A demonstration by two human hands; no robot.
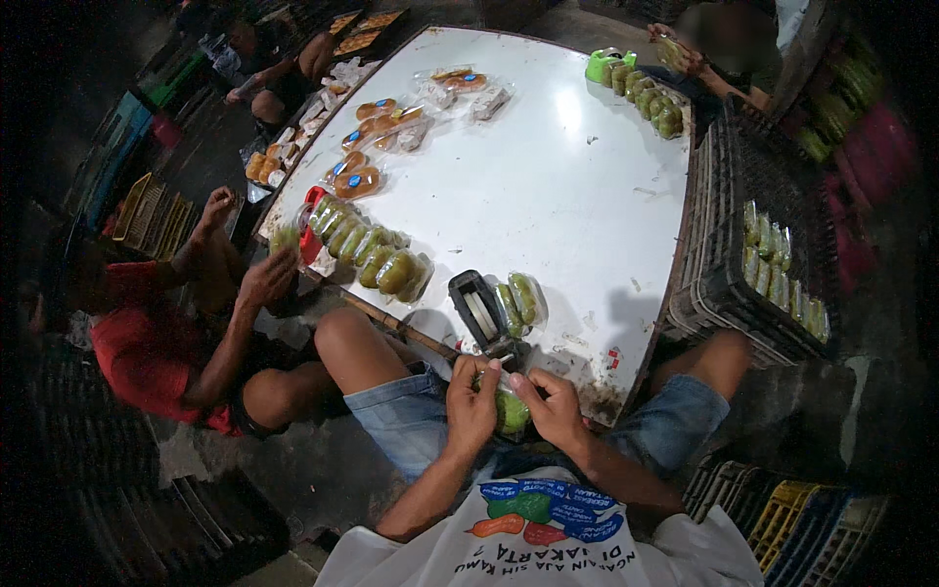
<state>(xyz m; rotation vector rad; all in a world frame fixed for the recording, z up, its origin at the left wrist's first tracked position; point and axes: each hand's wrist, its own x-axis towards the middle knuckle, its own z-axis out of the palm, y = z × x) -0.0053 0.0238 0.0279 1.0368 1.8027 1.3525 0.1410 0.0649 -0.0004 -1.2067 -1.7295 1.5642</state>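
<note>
Close to the near table edge I hold a plastic-wrapped green bun [512, 411] between both hands. My left hand [471, 409] is closed on the wrapper's left side, thumb and fingers pinched near its top. Closed too, my right hand [558, 409] pinches the right side of the wrapper, its thumb pointing up close to the left thumb. Just beyond my hands stands a black tape dispenser [475, 305] with a pale roll in it. Two wrapped green buns [520, 302] lie against its right side.
Rows of wrapped green buns [367, 249] and packs of brown buns [357, 181] lie on the white table [548, 196]. A person in red [156, 352] sits at left, holding a green pack. Black crates [729, 264] stack at right. Another person [729, 59] works at far right.
</note>
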